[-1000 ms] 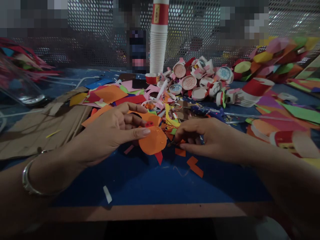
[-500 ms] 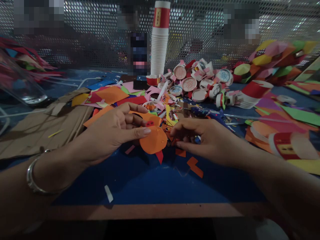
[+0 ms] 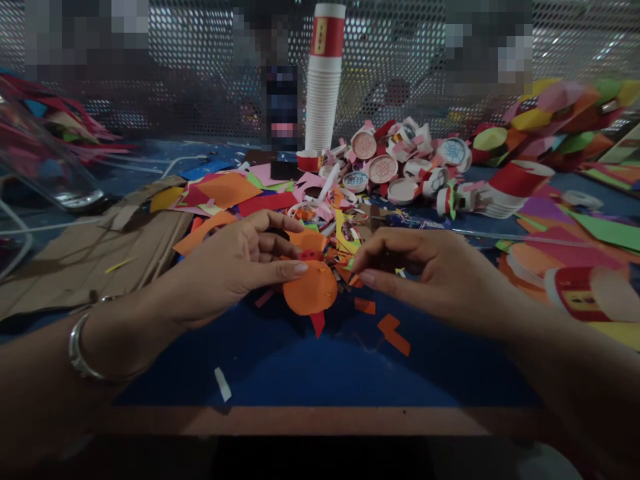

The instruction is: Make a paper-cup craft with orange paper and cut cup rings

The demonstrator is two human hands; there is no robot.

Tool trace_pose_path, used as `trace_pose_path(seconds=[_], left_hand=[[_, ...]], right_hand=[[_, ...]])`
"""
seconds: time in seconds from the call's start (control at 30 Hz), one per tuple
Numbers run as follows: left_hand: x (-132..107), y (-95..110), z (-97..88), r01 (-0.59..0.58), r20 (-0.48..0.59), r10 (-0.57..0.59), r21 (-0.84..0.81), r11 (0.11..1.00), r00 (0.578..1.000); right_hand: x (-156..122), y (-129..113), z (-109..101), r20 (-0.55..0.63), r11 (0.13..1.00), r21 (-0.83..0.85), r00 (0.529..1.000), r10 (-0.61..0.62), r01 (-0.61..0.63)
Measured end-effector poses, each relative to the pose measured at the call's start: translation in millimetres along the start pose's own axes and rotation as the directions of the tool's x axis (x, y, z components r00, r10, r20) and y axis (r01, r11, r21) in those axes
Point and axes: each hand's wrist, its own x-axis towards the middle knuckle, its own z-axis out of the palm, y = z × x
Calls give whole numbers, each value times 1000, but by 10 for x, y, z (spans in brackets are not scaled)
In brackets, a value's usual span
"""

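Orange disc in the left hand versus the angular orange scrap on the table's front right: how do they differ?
The orange disc is round, while the angular orange scrap has straight edges and a notch. The disc looks larger than the scrap. The disc is pinched in the left hand; the scrap lies loose on the blue table. Both are orange and look like paper.
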Motion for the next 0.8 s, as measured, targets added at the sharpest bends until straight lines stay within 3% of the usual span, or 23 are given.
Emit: trace_pose_path(seconds=[0.17, 0.37, 0.57, 0.8], left_hand=[[-1, 15, 11, 12, 9, -12, -33, 999, 1000], [-71, -6, 26, 15, 243, 18, -133, 991, 970], [-128, -5, 19, 89, 478, -86, 17, 996, 874], [-143, 69, 32, 111, 488, -179, 164, 980, 855]], right_hand=[[0, -1, 23, -51, 999, 11, 997, -49, 50], [12, 20, 102, 28, 994, 71, 996, -85, 82], [14, 15, 155, 77, 990, 125, 994, -77, 67], [15, 14, 160, 43, 993, 74, 994, -98, 94]])
